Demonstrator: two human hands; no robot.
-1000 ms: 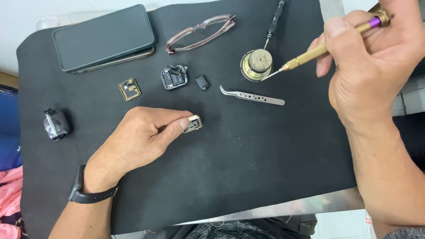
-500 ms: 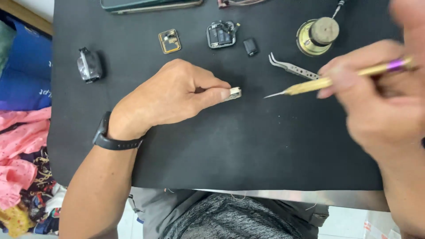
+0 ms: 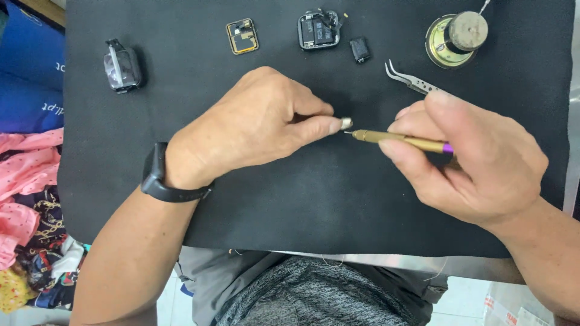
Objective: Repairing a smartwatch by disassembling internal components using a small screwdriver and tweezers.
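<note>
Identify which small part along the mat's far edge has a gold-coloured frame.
The square frame part, second from the left; the clear-fronted case, opened module and small block are dark.

Left hand (image 3: 254,130) pinching small metal part (image 3: 346,123), right hand (image 3: 471,160) holding gold screwdriver (image 3: 402,140)

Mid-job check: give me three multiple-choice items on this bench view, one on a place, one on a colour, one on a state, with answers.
1. Where do the curved steel tweezers lie?
A. On the black work mat, just above the right hand
B. Beside the left hand's wrist
C. Off the mat

2. What colour is the band near the back of the slim gold screwdriver?
A. Red
B. Purple
C. Green

3. How is the small silver metal part held?
A. Lying free
C. Gripped in the tweezers
B. Pinched in the left hand's fingers

Answers: 1 A, the tweezers rest above the knuckles. 2 B, a purple ring shows. 3 B, the fingertips close on it.
</note>
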